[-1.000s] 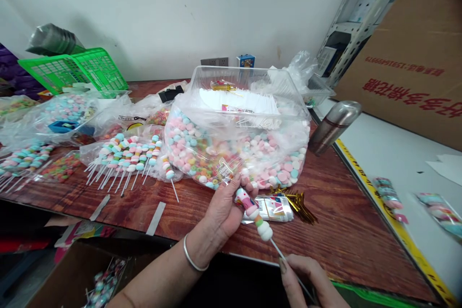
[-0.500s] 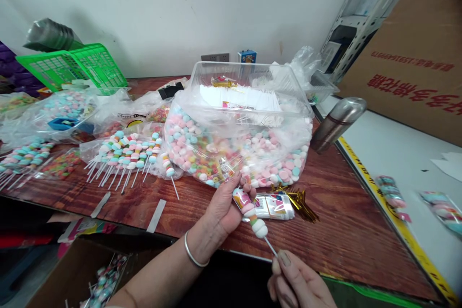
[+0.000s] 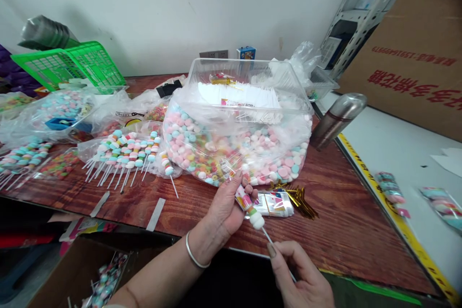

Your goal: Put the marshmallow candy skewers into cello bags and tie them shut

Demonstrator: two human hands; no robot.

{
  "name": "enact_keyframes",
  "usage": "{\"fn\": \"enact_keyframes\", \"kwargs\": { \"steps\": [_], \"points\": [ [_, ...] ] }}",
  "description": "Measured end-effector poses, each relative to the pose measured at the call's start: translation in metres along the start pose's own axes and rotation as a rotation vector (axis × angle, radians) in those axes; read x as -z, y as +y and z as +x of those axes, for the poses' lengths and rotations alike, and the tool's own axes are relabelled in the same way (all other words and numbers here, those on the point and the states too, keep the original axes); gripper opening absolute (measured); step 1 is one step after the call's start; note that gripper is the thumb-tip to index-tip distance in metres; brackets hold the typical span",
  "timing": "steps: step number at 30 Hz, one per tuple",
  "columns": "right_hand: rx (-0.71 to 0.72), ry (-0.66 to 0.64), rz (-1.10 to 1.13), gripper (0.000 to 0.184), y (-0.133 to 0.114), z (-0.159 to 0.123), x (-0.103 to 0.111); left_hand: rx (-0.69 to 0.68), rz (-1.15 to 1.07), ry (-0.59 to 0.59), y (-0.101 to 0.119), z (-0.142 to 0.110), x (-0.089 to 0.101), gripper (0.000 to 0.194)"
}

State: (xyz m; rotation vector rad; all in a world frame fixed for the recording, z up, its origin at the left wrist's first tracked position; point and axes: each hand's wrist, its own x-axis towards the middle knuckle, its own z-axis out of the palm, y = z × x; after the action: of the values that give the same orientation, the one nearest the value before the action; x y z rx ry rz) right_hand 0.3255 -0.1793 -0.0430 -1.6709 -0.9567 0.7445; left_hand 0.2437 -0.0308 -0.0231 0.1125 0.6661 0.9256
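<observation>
My left hand (image 3: 231, 207) is closed around a small clear printed wrapper (image 3: 241, 197), its fingers pinching it near the upper end. A marshmallow skewer (image 3: 256, 220) sits partly inside that wrapper, with white marshmallows at its lower end outside. My right hand (image 3: 298, 269) pinches the skewer's white stick between thumb and fingers. Behind my left hand lies a banded stack of flat printed wrappers (image 3: 276, 203), with gold twist ties (image 3: 301, 202) beside it. A large bag of marshmallows and ring candies (image 3: 202, 149) stands just beyond.
Several finished skewers (image 3: 126, 149) lie on plastic at the left, one single skewer (image 3: 167, 166) nearer. A clear tub (image 3: 249, 62) of white sticks rests on the candy bag. A steel thermos (image 3: 339, 118) stands right. Wrapped skewers (image 3: 390, 187) lie on the white table. Below left is a carton (image 3: 68, 269).
My right hand has moved up and left along with the stick. The skewer is deeper in the wrapper, so fewer marshmallows show outside. My left hand stays nearly in place.
</observation>
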Motion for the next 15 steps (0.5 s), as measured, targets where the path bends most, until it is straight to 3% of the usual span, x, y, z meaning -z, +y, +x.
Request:
{"fn": "enact_keyframes", "kwargs": {
  "steps": [11, 15],
  "points": [
    [0.144, 0.044, -0.127, 0.027, 0.005, 0.018, -0.020, 0.052, 0.069, -0.099, -0.034, -0.013, 0.004, 0.028],
    [0.130, 0.022, -0.064, 0.028, 0.007, 0.021, -0.017, 0.100, 0.080, -0.140, -0.028, -0.011, 0.008, 0.035]
  ]
}}
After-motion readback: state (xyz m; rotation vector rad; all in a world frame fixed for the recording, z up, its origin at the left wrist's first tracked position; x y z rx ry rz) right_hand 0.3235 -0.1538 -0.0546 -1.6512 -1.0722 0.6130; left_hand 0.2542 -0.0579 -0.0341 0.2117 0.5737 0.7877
